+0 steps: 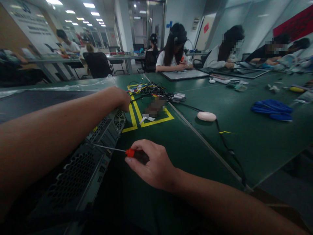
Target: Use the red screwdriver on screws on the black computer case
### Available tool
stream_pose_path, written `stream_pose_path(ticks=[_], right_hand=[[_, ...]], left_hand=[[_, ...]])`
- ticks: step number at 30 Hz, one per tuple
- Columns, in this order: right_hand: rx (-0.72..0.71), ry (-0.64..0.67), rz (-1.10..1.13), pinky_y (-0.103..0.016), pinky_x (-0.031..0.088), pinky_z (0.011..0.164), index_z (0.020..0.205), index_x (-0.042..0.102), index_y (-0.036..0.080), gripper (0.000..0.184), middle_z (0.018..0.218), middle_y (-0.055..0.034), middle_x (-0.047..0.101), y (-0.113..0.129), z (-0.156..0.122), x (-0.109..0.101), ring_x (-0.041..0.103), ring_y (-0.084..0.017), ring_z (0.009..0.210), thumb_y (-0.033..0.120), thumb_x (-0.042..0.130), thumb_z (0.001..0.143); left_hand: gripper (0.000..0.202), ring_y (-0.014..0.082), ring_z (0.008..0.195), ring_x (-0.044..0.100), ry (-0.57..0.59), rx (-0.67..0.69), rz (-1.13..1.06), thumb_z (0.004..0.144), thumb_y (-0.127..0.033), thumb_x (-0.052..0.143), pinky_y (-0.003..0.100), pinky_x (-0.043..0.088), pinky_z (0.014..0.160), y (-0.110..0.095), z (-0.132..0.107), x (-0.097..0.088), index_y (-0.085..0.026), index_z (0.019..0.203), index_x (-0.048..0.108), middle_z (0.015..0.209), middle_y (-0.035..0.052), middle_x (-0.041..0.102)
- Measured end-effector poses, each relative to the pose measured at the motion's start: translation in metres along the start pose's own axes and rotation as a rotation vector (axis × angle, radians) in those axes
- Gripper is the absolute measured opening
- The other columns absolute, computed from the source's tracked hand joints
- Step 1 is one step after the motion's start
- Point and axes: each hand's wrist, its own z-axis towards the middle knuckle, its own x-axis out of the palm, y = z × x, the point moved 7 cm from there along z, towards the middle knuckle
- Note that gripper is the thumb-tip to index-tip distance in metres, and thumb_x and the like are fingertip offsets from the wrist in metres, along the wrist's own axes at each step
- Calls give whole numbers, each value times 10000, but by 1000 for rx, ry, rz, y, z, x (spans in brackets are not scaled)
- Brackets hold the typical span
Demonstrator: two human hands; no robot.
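We have a computer case [73, 173] on the green table [195, 156], its rear panel with vents and ports turned toward us. Our right hand [156, 161] is just right of the case, fingers clamped on the handle of a screwdriver [130, 152] with an orange collar. The screwdriver lies right of the case too, its long metal shaft reaching left to the rear panel; we cannot tell just where the tip sits. Our left arm crosses above the case, and our left hand [122, 98] is at the case's far end, near the round fan grille [119, 119]. Its fingers are mostly hidden from us, so we cannot tell whether they are apart or together, or touching anything. Beyond the case and to its right we see a tangle of cables [156, 88] beside yellow tape [158, 121] on the table. Farther right of the case lie a pale oval object [206, 116] and a blue cloth [271, 109]. Well beyond the case, a person in a white top [166, 60] sits at a flat panel [186, 75]
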Motion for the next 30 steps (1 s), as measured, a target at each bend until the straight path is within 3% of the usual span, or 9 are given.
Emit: stream_pose_path(ticks=[10,14,19,26,30], right_hand=[[-18,26,-61,-362,717,940,1311,877,217,205,1136,-83,925,-2,-2,1,861,-228,964,383,766,1265],[-9,-3,-20,-377,744,956,1421,812,240,300,1234,-78,936,-4,-3,2,879,-235,993,390,877,1170],[1,25,-22,-388,747,958,1275,783,267,176,1164,-57,911,-3,-1,4,873,-235,978,419,843,1208],[-9,7,-9,-376,731,975,1250,787,256,145,1159,-59,910,-1,1,1,877,-235,1003,390,839,1226],[-1,21,-5,-379,729,967,1247,790,255,155,1152,-57,908,-1,2,1,862,-230,983,405,827,1232]], left_hand=[[604,515,1319,896,18,-33,-75,882,-382,948,542,668,1203,-5,-10,-7,-198,1453,1024,1300,242,986],[561,475,1246,912,28,0,-13,935,-395,894,499,695,1149,-6,-10,-6,-179,1436,1026,1215,232,991],[538,472,1214,910,27,12,0,934,-428,890,515,709,1123,-5,-9,-6,-228,1412,1036,1109,192,990],[579,453,1256,882,16,4,15,961,-450,878,508,696,1168,-6,-11,-6,-157,1441,1014,1150,215,985],[594,466,1299,877,30,16,-2,938,-494,906,520,687,1182,-2,-2,-1,-238,1463,1018,1190,181,991]])
